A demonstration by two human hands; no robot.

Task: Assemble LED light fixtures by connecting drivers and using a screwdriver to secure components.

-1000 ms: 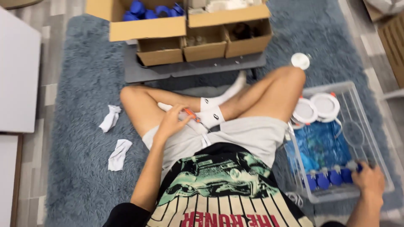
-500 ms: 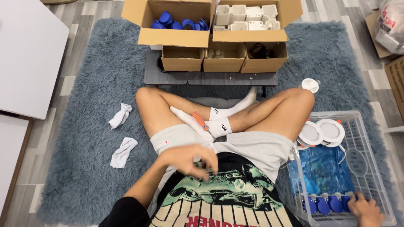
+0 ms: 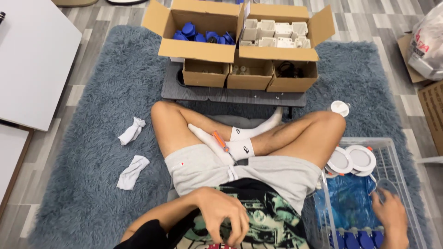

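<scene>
Head view: right hand in clear bin, fingers partly cut off.

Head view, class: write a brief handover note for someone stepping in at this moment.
Left hand: curled in front of the shirt, contents hidden.
Right hand: inside the clear crate, on the blue bag, above a row of blue caps.
Two round white lights sit at the crate's far end; an orange tool lies on the legs.
Boxes of blue parts and white parts wait ahead, still full.
</scene>
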